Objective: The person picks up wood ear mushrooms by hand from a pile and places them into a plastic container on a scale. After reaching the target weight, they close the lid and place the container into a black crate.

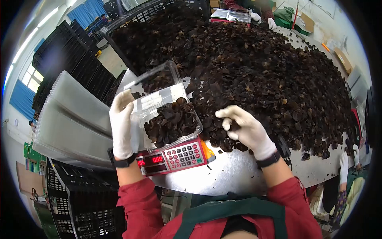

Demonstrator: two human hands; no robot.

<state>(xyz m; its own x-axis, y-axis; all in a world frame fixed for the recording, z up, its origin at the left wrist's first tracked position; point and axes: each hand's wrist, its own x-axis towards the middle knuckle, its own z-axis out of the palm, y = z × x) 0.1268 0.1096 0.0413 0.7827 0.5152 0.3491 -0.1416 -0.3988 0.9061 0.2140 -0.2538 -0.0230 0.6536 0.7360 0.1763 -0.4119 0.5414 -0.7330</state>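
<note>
A clear plastic box point(198, 126), partly filled with dark wood ear mushrooms point(175, 119), sits on a red digital scale point(184, 157). Its hinged lid point(175, 73) stands raised at the far side. My left hand point(121, 125), in a white glove, has its curled fingers at the box's left edge by the lid; the exact contact is partly hidden. Over the near edge of the large mushroom pile point(262, 83), my right hand point(248, 131), also gloved, is bent with a dark piece of mushroom showing between thumb and fingers. Red digits glow on the scale's display point(153, 160).
Stacked clear plastic sheets or lids point(75, 115) stand to the left, beside black crates point(71, 59). A black crate point(119, 47) tips mushrooms onto the metal table point(234, 175). Other people's gloved hands show at the right point(344, 167) and the far side point(271, 24).
</note>
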